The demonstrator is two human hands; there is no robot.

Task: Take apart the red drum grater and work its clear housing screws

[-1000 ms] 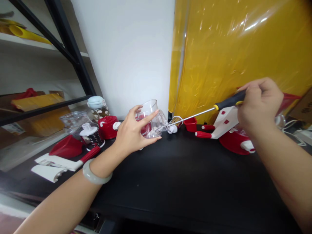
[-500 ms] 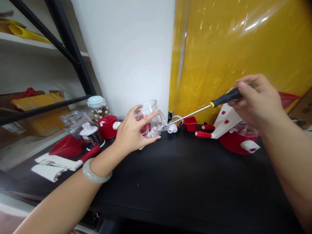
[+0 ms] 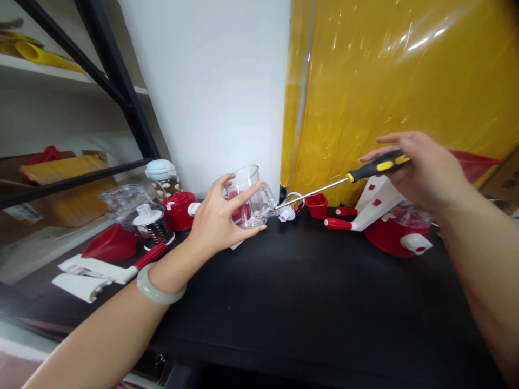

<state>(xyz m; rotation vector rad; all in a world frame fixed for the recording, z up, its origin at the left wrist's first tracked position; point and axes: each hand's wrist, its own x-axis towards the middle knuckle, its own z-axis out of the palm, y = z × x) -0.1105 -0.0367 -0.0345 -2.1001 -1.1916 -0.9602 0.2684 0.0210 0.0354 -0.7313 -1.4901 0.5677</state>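
Note:
My left hand (image 3: 221,216) is wrapped round a clear plastic rotary grater housing (image 3: 259,202), its thumb and fingers on either side; red shows through the plastic. My right hand (image 3: 424,167) holds a screwdriver (image 3: 375,166) by its black and yellow handle, some fingers stretched past it. The metal shaft slopes down to the left, and its tip meets the right end of the housing. I cannot make out any screw there. Just behind the tip, a grater drum (image 3: 294,205) with a white end lies on the black table (image 3: 324,302).
A red pusher (image 3: 317,205) and a red-and-white grater (image 3: 391,232) stand on the right. Along the left are a red base (image 3: 178,210), another drum (image 3: 154,229), a red pusher (image 3: 111,243), white handle parts (image 3: 93,270) and a lidded bottle (image 3: 162,175). Yellow wrapping (image 3: 385,81) rises behind.
My right hand has shifted slightly and turned about the screwdriver handle, showing its yellow patches, with the fingers loosened. The tip stays at the housing. My left hand has barely moved.

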